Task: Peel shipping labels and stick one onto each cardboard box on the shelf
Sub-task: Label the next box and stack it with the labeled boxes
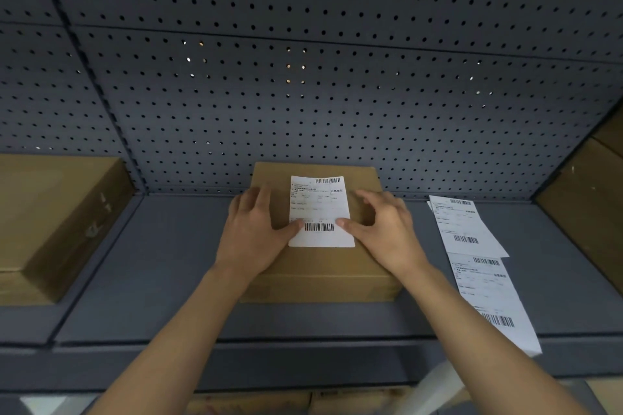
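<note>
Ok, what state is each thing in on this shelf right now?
label: flat on middle box, pressed near lower barcode.
middle box: closed.
left hand: flat, thumb on label.
right hand: fingers arched, thumb on label.
left box: closed, no label visible.
spare labels: lying on shelf.

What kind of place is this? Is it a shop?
Probably a stockroom or packing area, not a shop floor. Plain cardboard boxes sit on a grey metal shelf with a pegboard back, and a strip of barcoded shipping labels lies beside the middle box.
</note>
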`<control>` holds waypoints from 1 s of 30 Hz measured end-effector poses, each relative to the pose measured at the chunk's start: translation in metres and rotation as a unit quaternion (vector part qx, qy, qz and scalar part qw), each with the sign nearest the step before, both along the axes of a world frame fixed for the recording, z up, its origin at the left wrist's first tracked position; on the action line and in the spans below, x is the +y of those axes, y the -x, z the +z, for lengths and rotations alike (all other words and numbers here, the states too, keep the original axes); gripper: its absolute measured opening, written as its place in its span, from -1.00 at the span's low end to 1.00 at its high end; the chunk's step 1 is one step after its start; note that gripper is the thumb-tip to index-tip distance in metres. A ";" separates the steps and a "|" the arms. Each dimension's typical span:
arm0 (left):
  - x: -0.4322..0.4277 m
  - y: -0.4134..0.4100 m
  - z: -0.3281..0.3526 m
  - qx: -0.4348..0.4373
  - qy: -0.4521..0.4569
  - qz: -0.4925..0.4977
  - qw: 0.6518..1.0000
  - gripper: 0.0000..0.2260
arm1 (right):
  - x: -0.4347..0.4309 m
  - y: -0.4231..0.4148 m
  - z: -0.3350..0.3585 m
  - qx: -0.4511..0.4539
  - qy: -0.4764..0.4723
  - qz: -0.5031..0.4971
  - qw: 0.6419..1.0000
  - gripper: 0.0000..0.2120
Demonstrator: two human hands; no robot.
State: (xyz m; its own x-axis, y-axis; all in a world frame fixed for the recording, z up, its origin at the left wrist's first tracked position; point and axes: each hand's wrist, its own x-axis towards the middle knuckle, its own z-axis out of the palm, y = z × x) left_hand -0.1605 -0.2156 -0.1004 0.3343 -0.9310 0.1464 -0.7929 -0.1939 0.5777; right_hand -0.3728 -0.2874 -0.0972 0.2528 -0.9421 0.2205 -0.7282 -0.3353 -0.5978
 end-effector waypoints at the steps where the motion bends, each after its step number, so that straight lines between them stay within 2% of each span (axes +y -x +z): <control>1: -0.002 -0.001 0.000 0.003 -0.010 0.004 1.000 -0.17 | -0.002 -0.001 -0.001 0.009 0.003 -0.003 1.000 -0.34; 9: -0.027 -0.010 0.001 0.030 -0.060 0.022 0.998 -0.20 | -0.023 -0.008 -0.001 0.057 0.004 -0.016 0.998 -0.34; 17: -0.054 -0.015 0.003 0.004 -0.069 0.065 0.995 -0.24 | -0.051 -0.018 0.001 0.080 0.003 -0.037 0.996 -0.45; 22: -0.068 -0.015 0.005 0.002 -0.077 0.094 0.993 -0.29 | -0.065 -0.026 0.004 0.072 -0.007 -0.059 0.996 -0.58; 30: -0.077 -0.017 0.002 0.000 -0.070 0.117 0.991 -0.34 | -0.088 -0.034 -0.006 0.040 -0.026 -0.087 0.995 -0.65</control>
State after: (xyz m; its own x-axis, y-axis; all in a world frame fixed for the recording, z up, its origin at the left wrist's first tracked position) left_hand -0.1435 -0.2924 -0.0980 0.5439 -0.8388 0.0221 -0.7167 -0.4507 0.5322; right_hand -0.3389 -0.3751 -0.1030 0.0998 -0.9827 0.1562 -0.8184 -0.1704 -0.5487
